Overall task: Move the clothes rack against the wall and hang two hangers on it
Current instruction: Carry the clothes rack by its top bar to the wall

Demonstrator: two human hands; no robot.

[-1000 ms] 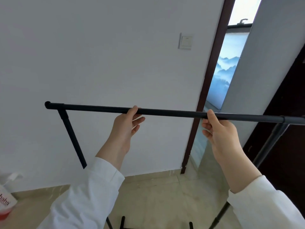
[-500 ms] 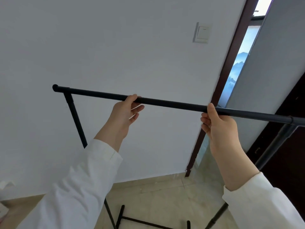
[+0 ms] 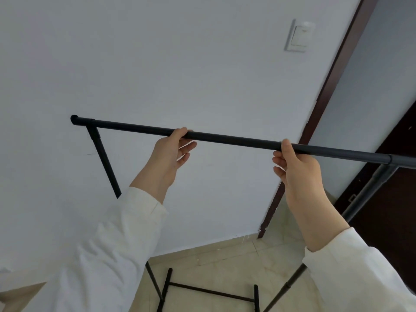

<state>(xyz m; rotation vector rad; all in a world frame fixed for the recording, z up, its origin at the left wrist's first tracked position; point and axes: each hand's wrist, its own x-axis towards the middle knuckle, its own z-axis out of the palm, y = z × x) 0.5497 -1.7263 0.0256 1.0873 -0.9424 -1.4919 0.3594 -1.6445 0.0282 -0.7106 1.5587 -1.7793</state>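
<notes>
No legible text, label or number anywhere, not even on the wall switch (image 3: 299, 37).

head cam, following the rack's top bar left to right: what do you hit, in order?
Bar's capped left end → left upright joint → left hand gripping the bar → right hand gripping it → right upright joint, in front of the dark door.

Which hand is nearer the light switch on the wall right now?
Right. The right hand grips the rack's top bar almost directly below the light switch; the left hand grips the bar well to the switch's left.
</notes>
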